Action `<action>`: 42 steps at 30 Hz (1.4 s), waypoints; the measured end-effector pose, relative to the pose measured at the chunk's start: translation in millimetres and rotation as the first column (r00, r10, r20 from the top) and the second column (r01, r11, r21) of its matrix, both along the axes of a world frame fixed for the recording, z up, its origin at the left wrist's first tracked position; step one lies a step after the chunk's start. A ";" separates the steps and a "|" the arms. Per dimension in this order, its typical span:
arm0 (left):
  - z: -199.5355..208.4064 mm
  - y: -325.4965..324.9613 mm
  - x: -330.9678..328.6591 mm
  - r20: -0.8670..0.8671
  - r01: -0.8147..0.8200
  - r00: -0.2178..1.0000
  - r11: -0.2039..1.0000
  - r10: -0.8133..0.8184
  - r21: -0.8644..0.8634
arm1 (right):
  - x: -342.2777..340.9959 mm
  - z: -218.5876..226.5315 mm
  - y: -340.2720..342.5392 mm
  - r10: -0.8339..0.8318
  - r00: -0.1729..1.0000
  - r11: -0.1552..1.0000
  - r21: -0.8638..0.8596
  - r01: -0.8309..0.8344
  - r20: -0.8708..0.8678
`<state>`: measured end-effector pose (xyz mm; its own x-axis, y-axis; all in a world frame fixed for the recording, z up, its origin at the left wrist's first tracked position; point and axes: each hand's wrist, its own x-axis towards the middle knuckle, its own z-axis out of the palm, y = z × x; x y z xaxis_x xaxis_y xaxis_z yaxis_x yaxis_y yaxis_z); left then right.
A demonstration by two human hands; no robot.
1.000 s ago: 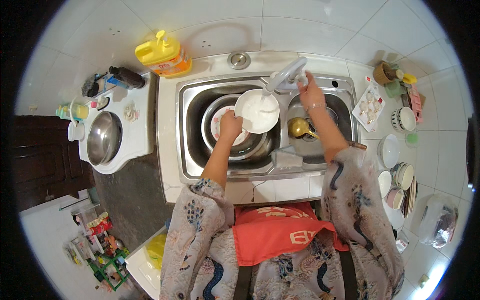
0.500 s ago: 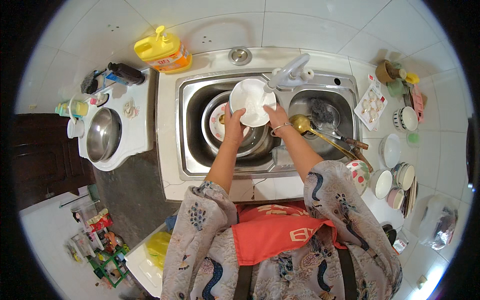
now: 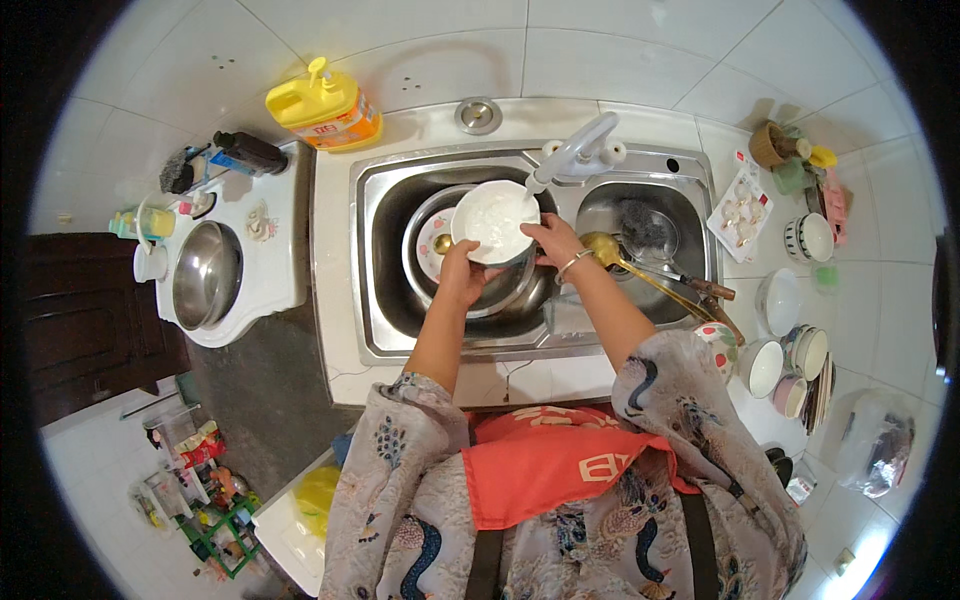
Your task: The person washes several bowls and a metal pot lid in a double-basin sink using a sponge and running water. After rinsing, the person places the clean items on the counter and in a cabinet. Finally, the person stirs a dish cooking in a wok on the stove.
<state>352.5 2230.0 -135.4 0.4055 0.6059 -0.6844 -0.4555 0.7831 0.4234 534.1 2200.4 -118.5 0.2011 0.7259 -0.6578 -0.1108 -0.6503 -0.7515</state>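
My left hand (image 3: 462,273) and my right hand (image 3: 553,242) grip a white bowl (image 3: 478,228) from its two near sides, thumbs at the rim. Water from the grey faucet (image 3: 580,152) runs into the bowl, and frothy water shows inside. Below it, in the left basin of the sink (image 3: 375,290), stands a round metal basin (image 3: 412,262). A patterned dish (image 3: 430,236) lies in that basin, partly hidden by the bowl. Right of my right hand, a gold ladle (image 3: 600,247) rests in the right basin, its handle over the near edge.
A dark scouring pad (image 3: 643,228) lies among utensils in the right basin. Several bowls (image 3: 763,368) and an egg tray (image 3: 741,215) line the right counter. A yellow pump jug (image 3: 325,108) stands at the back left; a steel bowl (image 3: 207,275) sits on the left side table.
Both hands have brought the bowl slightly nearer and to the left. The bowl now holds more frothy water under the stream.
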 end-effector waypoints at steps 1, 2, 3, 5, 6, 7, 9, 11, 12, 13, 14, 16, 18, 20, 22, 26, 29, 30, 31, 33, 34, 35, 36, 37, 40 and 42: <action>-9.5 -3.6 2.6 0.088 0.044 0.995 0.999 -0.046 0.015 | 0.3 21.6 -4.2 -0.062 0.989 0.997 -0.047 0.056 -0.131; -18.9 -7.5 5.7 0.175 0.087 0.980 0.996 -0.091 0.033 | 4.4 20.1 -7.4 -0.013 1.000 0.998 0.060 0.015 -0.023; -19.7 -9.9 9.1 0.256 0.125 0.957 0.991 -0.135 0.057 | 8.2 19.9 -10.0 0.027 0.996 0.986 0.163 -0.041 0.087; -23.6 -13.6 30.2 0.147 0.173 0.972 0.983 -0.181 0.067 | 13.9 22.5 -19.2 -0.029 0.947 0.888 0.443 -0.123 0.321; -22.2 -13.2 39.4 0.090 0.192 0.976 0.979 -0.198 0.073 | 15.2 18.3 -21.1 -0.076 0.957 0.865 0.496 -0.077 0.281; -17.2 -9.2 44.5 -0.037 0.202 0.979 0.974 -0.199 0.106 | 16.0 8.3 -23.0 -0.125 0.963 0.837 0.547 -0.026 0.237; -7.9 -4.6 55.1 -0.111 0.033 0.994 0.995 -0.023 0.096 | 11.5 -21.2 -21.7 -0.270 0.961 0.755 0.633 0.172 0.061; 14.2 -11.6 67.4 -0.162 -0.144 0.971 0.973 0.174 0.180 | -5.3 -25.3 -13.3 -0.431 0.797 0.697 0.406 0.592 -0.423; 11.9 -15.2 62.8 -0.227 0.025 0.973 0.975 0.026 0.219 | -12.5 -28.7 -11.9 -0.503 0.609 0.638 0.212 0.740 -0.613; 10.5 -18.0 59.1 -0.238 0.115 0.968 0.982 -0.077 0.150 | -12.3 -41.6 -10.4 -0.524 0.585 0.713 0.056 0.699 -0.619; 9.5 -19.1 55.6 -0.241 0.203 0.954 0.976 -0.179 0.078 | -16.7 -54.3 -7.8 -0.508 0.612 0.752 0.035 0.658 -0.606; 7.3 -2.6 32.6 -0.328 0.292 0.912 0.951 -0.246 0.099 | -20.6 -68.9 -2.9 -0.470 0.669 0.819 -0.001 0.574 -0.576; 8.5 13.9 7.7 -0.639 0.386 0.753 0.892 -0.158 0.234 | -13.2 -72.8 10.9 -0.340 0.848 0.890 0.151 0.429 -0.407; 15.4 26.8 -10.6 -0.901 0.740 0.434 0.576 -0.015 0.347 | -4.4 -74.8 18.4 -0.205 0.959 0.932 0.261 0.253 -0.196; 34.8 27.6 -8.5 -0.952 0.927 0.041 0.344 0.302 0.149 | 0.3 -29.4 23.2 0.160 0.917 0.900 0.326 -0.288 0.367; 49.2 33.6 5.2 -0.896 0.956 -0.045 0.279 0.442 0.090 | -9.2 8.7 13.5 0.159 0.715 0.696 0.437 -0.570 0.681; 63.2 36.6 13.7 -0.835 0.966 0.078 0.166 0.545 0.198 | -5.1 -10.5 2.6 -0.007 0.722 0.738 0.491 -0.463 0.692; 62.2 37.5 15.7 -0.773 0.949 0.189 0.089 0.605 0.302 | -2.5 -7.0 -0.1 -0.034 0.786 0.752 0.534 -0.386 0.617; 60.4 39.5 19.9 -0.697 0.918 0.298 0.004 0.653 0.397 | 0.6 -2.6 -3.1 -0.065 0.842 0.764 0.569 -0.303 0.536; 60.6 37.7 39.0 -0.578 0.807 0.505 -0.113 0.641 0.580 | 4.1 -7.4 -12.0 -0.181 0.844 0.728 0.646 -0.231 0.506; 61.5 37.9 47.6 -0.602 0.798 0.543 -0.136 0.585 0.587 | 7.3 -14.4 -16.9 -0.219 0.850 0.723 0.665 -0.189 0.480; 61.8 38.9 54.9 -0.624 0.787 0.579 -0.159 0.525 0.596 | 11.0 -21.1 -21.3 -0.256 0.853 0.716 0.682 -0.148 0.454; 62.4 38.5 60.1 -0.642 0.776 0.607 -0.175 0.469 0.606 | 15.5 -24.5 -24.0 -0.287 0.858 0.705 0.700 -0.112 0.427; 61.8 37.2 63.7 -0.666 0.774 0.617 -0.169 0.420 0.610 | 21.8 -28.3 -26.2 -0.293 0.853 0.716 0.691 -0.103 0.431; 41.4 35.3 69.0 -0.684 0.678 0.678 0.131 0.268 0.724 | 33.1 -35.7 -33.5 -0.293 0.905 0.792 0.608 0.048 0.310; 13.0 30.6 59.5 -0.648 0.536 0.752 0.462 0.118 0.706 | 27.7 -31.9 -31.0 -0.373 0.928 0.846 0.421 0.328 0.026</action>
<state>412.0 2260.6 -122.4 0.3677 0.9295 -0.0294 0.2398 -0.0642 0.9687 561.8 2169.4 -150.4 0.5425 0.7899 -0.2858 -0.1815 -0.2220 -0.9580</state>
